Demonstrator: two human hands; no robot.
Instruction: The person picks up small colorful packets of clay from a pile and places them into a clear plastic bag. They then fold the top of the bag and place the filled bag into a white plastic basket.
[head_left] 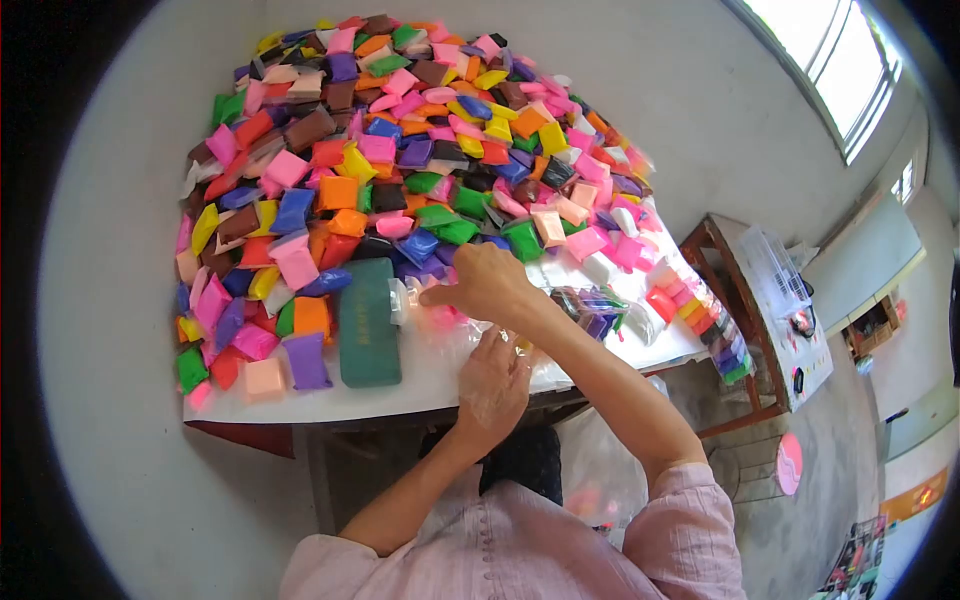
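Note:
My left hand (493, 388) is at the table's front edge, its fingers bent around a clear plastic bag (520, 345) whose film lies over part of the hand. Just above it, my right hand (485, 283) reaches in with curled fingers pointing left. Under those fingers lie pale peach and pink packets (440, 318); whatever the fingertips grip is hidden. Left of both hands, a dark green box (368, 325) with faint lettering lies flat on the white tabletop (430, 398).
A tall heap of small coloured packets (390, 150) covers the table up to the wall. To the right lie a clear bag of dark and purple packets (590, 308) and a row of multicoloured packets (703, 318). A wooden side table (745, 300) carries a clear plastic container (775, 268).

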